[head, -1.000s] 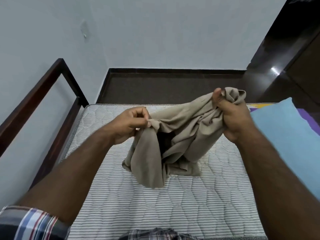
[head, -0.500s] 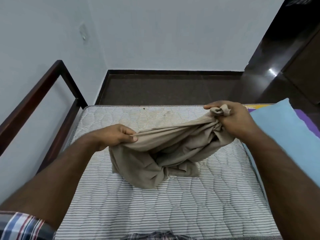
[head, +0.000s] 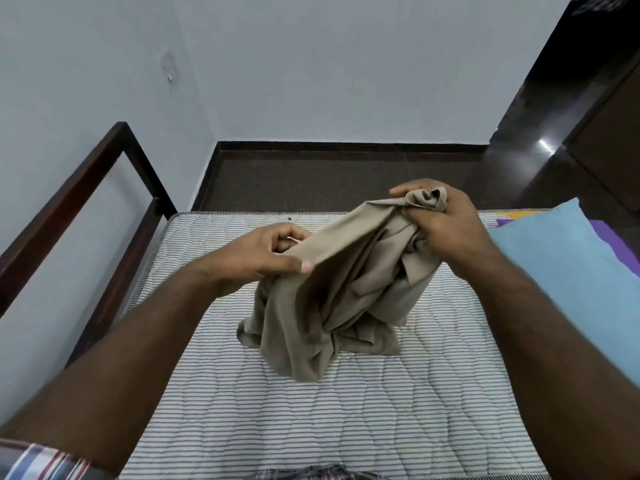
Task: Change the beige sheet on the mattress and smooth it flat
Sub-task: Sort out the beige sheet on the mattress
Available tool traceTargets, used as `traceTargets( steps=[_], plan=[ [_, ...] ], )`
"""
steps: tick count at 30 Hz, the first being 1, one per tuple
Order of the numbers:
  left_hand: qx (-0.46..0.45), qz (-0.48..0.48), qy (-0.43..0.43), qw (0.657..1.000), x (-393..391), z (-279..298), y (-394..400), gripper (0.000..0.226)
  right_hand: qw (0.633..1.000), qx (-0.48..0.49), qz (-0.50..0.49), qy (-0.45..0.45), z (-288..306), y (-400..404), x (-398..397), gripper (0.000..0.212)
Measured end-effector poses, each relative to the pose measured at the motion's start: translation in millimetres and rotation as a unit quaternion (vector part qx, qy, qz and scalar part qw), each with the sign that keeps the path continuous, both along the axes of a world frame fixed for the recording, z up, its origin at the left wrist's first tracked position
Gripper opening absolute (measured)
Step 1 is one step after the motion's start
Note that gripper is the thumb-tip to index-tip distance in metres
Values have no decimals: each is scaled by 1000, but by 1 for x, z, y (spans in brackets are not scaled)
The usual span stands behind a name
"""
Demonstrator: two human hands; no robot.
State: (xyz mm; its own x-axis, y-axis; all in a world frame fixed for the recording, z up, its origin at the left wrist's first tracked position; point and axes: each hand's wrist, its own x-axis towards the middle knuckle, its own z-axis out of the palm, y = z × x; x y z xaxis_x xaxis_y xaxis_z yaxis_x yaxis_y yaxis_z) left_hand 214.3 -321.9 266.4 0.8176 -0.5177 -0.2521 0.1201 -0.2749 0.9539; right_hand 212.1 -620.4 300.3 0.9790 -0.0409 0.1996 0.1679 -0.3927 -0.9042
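A bunched beige sheet (head: 329,306) hangs between my hands over the bare striped mattress (head: 311,427); its lower folds rest on the mattress. My left hand (head: 263,254) pinches one edge of the sheet between thumb and fingers. My right hand (head: 440,223), higher and further back, grips a gathered wad of the sheet. Most of the sheet is crumpled, so its corners are hidden.
A dark wooden bed rail (head: 79,202) runs along the left beside the wall. A light blue pillow (head: 581,282) lies at the mattress's right edge over a purple cloth (head: 620,244). Dark floor (head: 346,181) lies beyond the far end.
My left hand has moved in toward the right hand and regripped the sheet's edge. Both hands have lifted, and the sheet between them hangs more bunched than half a second ago.
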Motion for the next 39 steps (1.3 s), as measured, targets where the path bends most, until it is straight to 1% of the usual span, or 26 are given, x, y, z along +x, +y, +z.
traceTargets(
  steps=[1, 3, 5, 7, 8, 10, 11, 12, 14, 16, 18, 19, 21, 23, 24, 25, 27, 28, 29, 32, 33, 35, 36, 37, 38, 39],
  plan=[
    [-23, 6, 21, 999, 1, 4, -1, 38, 1000, 23, 14, -8, 3, 1, 0, 33],
    [-28, 23, 9, 999, 3, 8, -2, 33, 998, 48, 46, -22, 10, 2, -2, 32],
    [-6, 51, -36, 998, 8, 10, -2, 23, 997, 41, 65, -27, 16, 1, -2, 23],
    [-3, 90, -93, 992, 14, 15, -1, 16, 997, -6, 71, -26, 18, -2, -2, 11],
    [-8, 111, -121, 986, 17, 17, -2, 16, 997, -30, 65, -27, 18, -3, -3, 14],
    [3, 129, -174, 976, 19, 22, -5, 19, 997, -52, 39, -30, 16, -7, -3, 32],
    [20, 128, -205, 970, 19, 24, -8, 21, 998, -60, 22, -28, 16, -6, -3, 38],
    [38, 124, -236, 963, 18, 26, -12, 23, 998, -62, 12, -31, 16, -6, -2, 38],
    [65, 130, -278, 950, 15, 32, -18, 24, 998, -43, 10, -42, 17, -5, 0, 25],
    [68, 160, -303, 937, 14, 37, -24, 28, 998, -10, 22, -56, 19, -2, 0, 11],
    [59, 189, -330, 923, 15, 44, -31, 35, 996, 38, 59, -57, 23, 3, -1, 20],
    [41, 181, -340, 922, 14, 48, -37, 34, 992, 75, 91, -51, 25, 8, -2, 26],
    [-11, 117, -350, 929, 9, 56, -52, 22, 981, 127, 146, -31, 27, 21, -5, 42],
    [-36, 29, -361, 931, 4, 65, -64, 15, 975, 119, 188, 0, 27, 30, -6, 78],
    [-42, -8, -359, 932, 3, 69, -66, 18, 971, 115, 209, 22, 27, 32, -6, 94],
    [-49, -35, -342, 938, 5, 71, -66, 23, 966, 112, 231, 45, 26, 33, -5, 103],
    [-69, -66, -278, 956, 10, 69, -59, 27, 955, 97, 270, 70, 26, 32, -3, 108],
    [-76, -74, -248, 963, 13, 67, -55, 29, 954, 77, 281, 75, 26, 33, -3, 107],
    [-83, -79, -226, 967, 13, 64, -53, 32, 955, 59, 281, 74, 27, 34, -3, 99],
    [-108, -67, -171, 977, 11, 53, -48, 38, 974, 18, 222, 44, 28, 38, -2, 47],
    [-114, -56, -158, 979, 9, 48, -46, 38, 980, -12, 198, 30, 28, 38, -2, 35],
    [-126, -25, -134, 983, 8, 35, -40, 41, 986, -59, 155, 3, 27, 35, 1, 21],
    [-122, -6, -122, 985, 8, 28, -36, 43, 988, -51, 144, -11, 27, 33, 2, 16],
    [-111, 8, -106, 988, 8, 21, -30, 43, 990, -38, 135, -30, 29, 31, 3, 17],
    [-94, 8, -85, 992, 8, 14, -25, 41, 990, -21, 128, -46, 31, 29, 4, 19],
    [-69, -5, -65, 995, 6, 7, -20, 36, 990, -4, 125, -57, 36, 27, 3, 14]
  ],
)
